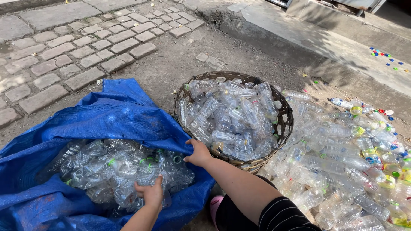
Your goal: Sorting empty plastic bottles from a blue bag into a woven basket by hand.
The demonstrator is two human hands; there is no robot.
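My right hand (pixel 198 153) is closed around the rim of the blue tarp sack (pixel 115 112), fingers curled over the edge and thumb tucked under, pinching the fabric right where it comes nearest the woven basket (pixel 286 124). My left hand (pixel 150 193) is down inside the mouth of the sack, fingers half open and spread, resting on the pile of crushed clear plastic bottles (pixel 115 169); I cannot tell whether it actually grips one or only presses on them.

The sack lies on the dirt ground to my left, its mouth gaping up and toward me, its long axis running from the lower left corner up toward the basket. The bottles inside lie every which way, a few showing green cap rings.

The basket stands upright just beside the sack's rim, touching or nearly touching the fabric at my right hand, and is heaped with more clear bottles (pixel 231 115). To my right, a loose spread of bottles (pixel 342 167) with coloured labels covers the ground. Cobblestones (pixel 64 47) run along the far left, and scattered bottle caps (pixel 385 57) lie on the concrete far off.
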